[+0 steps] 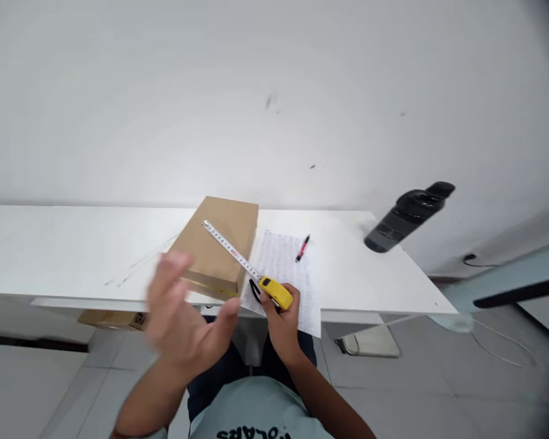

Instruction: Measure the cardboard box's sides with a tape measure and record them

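Note:
In my right hand (283,320) is a yellow tape measure (276,291), its black wrist strap hanging beside the case. The metal blade (231,249) is drawn out and reaches up and left across the top of a brown cardboard box (224,222). My left hand (183,314) is raised in front of the box's near left corner, blurred, with fingers spread and nothing in it. Beneath the tape case and to the right of the box lies a printed paper sheet (279,256), its lower edge past the table's front. A red and black pen (302,249) rests on the sheet.
A dark bottle (407,216) stands towards the right end of the white table (73,250). A wall (274,91) runs along the table's back. Under the table are another cardboard box (112,319) at left and a flat pale object (370,341) on the floor at right.

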`<state>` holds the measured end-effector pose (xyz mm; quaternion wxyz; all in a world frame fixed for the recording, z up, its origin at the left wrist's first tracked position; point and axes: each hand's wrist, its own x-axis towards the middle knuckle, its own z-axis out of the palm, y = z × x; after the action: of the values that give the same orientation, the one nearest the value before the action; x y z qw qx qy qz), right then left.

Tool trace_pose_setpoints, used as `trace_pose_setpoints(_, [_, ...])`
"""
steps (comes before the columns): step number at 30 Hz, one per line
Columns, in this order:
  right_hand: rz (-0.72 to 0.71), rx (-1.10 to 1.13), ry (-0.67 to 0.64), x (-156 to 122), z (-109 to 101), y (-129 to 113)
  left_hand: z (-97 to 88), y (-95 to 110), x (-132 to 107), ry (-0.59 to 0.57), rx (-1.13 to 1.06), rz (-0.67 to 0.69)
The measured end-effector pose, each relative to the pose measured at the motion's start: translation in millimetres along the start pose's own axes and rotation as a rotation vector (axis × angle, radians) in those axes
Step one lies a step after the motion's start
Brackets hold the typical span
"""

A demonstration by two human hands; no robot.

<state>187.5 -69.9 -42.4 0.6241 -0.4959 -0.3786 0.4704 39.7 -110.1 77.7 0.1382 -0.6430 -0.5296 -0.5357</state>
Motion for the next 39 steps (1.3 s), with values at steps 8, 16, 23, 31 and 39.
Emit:
trace_pose_setpoints(8, [0.027, -0.007, 0.081, 7.5, -5.1, 8.9, 46.8, -40.7, -43.1, -0.237, 0.449, -0.115])
trace_pose_setpoints(16, [-0.017, 0.011, 0.091, 7.7, -14.9, 5.0, 38.7, -50.2, -37.9, -0.242, 0.408, -0.113])
trace_pose_setpoints(23, [-0.026, 0.0, 0.103, -7.7, -43.7, 3.2, 40.1, -51.6, -41.6, -0.225, 0.407, -0.126])
trace_pose_setpoints(31, [0.001, -0.049, 0.054, -25.4, -67.8, 17.2, 35.0, -49.5, -46.8, -0.229, 0.386, -0.135])
trace_pose_setpoints(39, [0.04, -0.069, 0.175, -27.3, -80.5, 28.9, 41.9, -55.8, -46.1, -0.108, 0.371, -0.106])
